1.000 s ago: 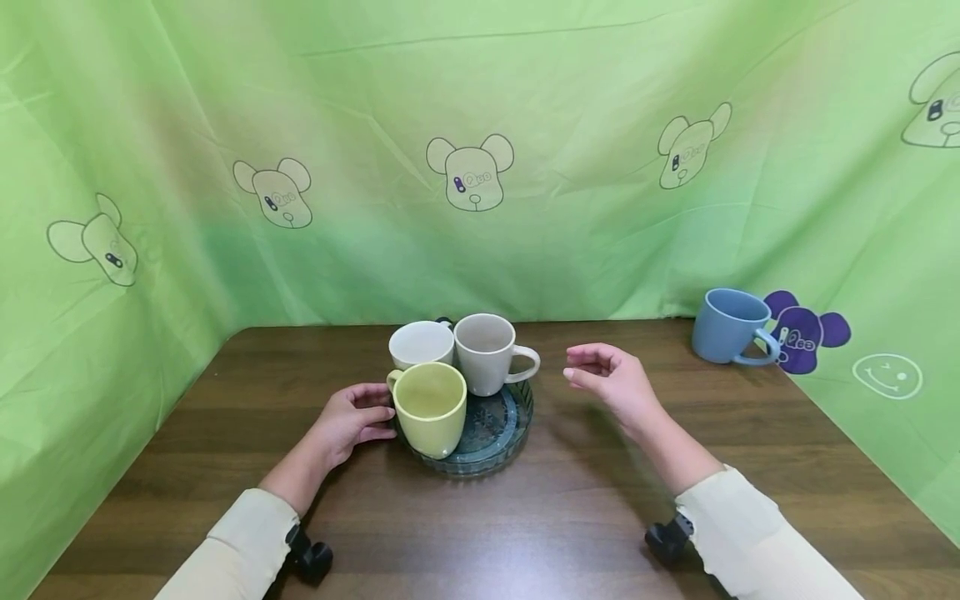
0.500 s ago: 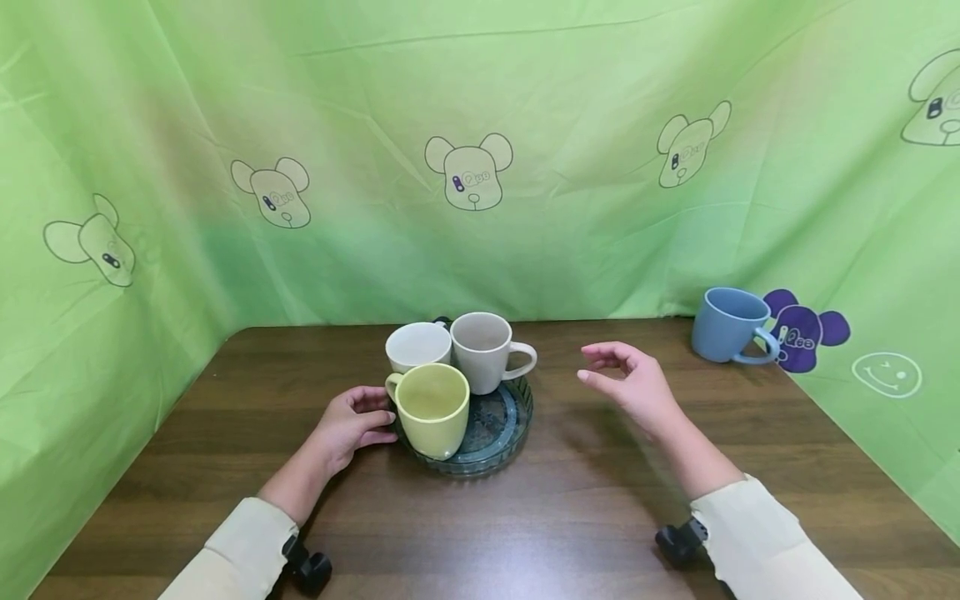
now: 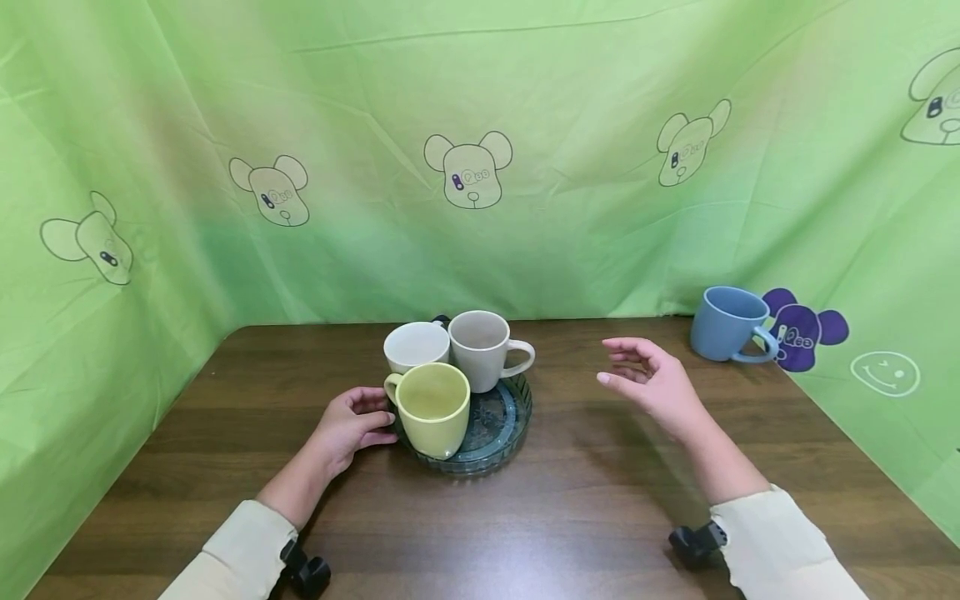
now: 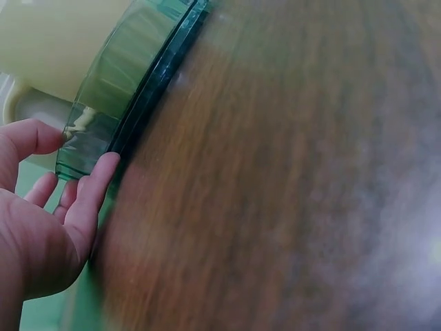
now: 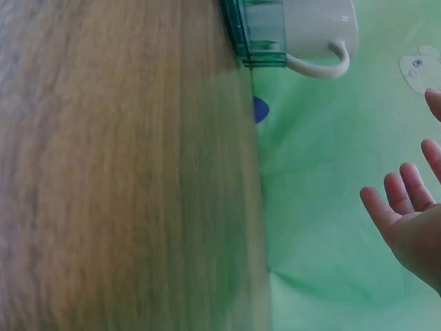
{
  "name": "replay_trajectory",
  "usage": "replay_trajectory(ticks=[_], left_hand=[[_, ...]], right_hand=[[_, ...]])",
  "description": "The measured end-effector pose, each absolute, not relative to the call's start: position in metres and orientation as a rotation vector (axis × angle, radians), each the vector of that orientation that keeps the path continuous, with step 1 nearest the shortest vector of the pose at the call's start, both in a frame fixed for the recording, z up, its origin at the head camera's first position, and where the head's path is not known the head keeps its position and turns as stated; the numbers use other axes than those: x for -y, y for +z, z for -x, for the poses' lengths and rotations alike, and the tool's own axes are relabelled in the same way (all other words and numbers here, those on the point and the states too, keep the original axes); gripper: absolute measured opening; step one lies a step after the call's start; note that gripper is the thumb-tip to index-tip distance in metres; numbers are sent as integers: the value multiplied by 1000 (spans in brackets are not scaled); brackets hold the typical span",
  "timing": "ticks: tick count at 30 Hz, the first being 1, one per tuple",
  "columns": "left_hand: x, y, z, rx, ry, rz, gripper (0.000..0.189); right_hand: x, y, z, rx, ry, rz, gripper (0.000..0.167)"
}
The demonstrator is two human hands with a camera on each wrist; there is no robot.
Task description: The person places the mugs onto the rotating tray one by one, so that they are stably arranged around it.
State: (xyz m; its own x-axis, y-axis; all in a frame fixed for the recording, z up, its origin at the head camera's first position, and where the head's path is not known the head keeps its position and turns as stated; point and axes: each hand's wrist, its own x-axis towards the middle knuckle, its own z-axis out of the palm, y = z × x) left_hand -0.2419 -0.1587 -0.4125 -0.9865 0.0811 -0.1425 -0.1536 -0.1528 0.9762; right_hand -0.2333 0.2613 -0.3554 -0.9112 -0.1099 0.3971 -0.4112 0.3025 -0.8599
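Observation:
A round, bluish-green glass dish (image 3: 487, 454) stands on the table with three mugs in it. The yellow mug (image 3: 431, 417) is at the front left, tilted a little. Behind it are a white cup (image 3: 416, 346) and a pale grey mug (image 3: 480, 354) whose handle points right. My left hand (image 3: 348, 429) holds the dish's left side, thumb at the rim and the other fingers lower along the glass wall (image 4: 103, 121). To the right of the dish, my right hand (image 3: 652, 387) hovers above the table, holding nothing, its fingers loosely curved. A blue mug (image 3: 727, 325) stands at the back right.
The brown wooden table (image 3: 525, 542) is enclosed by a green cloth backdrop (image 3: 360, 250) printed with bear heads. The cloth meets the table's back edge just behind the cups and the blue mug. A black camera (image 3: 697, 542) sits at my right wrist.
My right hand has moved to the right, away from the grey mug and towards the blue one. My left hand stays at the dish; the mugs look nearly unchanged.

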Motion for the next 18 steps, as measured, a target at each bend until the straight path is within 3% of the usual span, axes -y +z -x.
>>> replay_trajectory(ticks=[18], left_hand=[[156,-411,239,-1939,2275,104,44]], right_hand=[[-285,-353,227,2368,1437,-468,46]])
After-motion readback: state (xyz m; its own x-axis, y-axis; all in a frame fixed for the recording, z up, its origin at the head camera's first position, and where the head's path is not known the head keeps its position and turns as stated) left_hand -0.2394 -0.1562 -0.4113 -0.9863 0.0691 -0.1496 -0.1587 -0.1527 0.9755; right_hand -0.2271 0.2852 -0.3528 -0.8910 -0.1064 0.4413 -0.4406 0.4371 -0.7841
